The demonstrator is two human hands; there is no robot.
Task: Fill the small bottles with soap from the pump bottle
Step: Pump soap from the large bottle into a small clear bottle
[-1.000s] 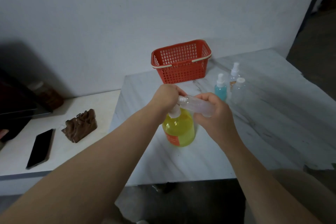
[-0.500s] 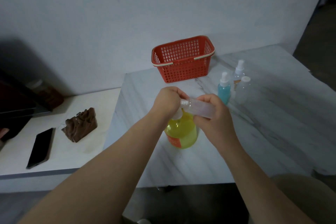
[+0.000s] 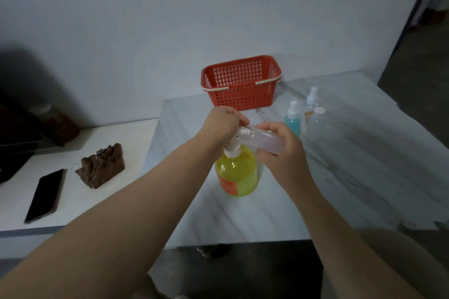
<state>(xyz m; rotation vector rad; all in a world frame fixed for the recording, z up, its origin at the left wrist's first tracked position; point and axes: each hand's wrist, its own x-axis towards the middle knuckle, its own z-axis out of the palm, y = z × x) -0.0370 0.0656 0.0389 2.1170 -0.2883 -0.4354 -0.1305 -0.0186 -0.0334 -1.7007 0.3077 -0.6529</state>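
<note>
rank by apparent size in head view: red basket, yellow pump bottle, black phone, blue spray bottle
1. red basket
2. yellow pump bottle and black phone, too alike to rank
3. blue spray bottle

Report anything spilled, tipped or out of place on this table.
Nothing stands out. No soap shows on the table; the pump bottle and three small bottles stand upright. Only the clear bottle in the right hand lies tilted.

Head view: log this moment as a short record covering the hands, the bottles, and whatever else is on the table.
left hand: fingers curled at the neck end of the clear bottle
right hand: holds its body, tilted nearly level
pump bottle: yellow soap, upright below the hands
spare bottles: one blue, two clear, upright at right
basket: red, at the back of the table
</note>
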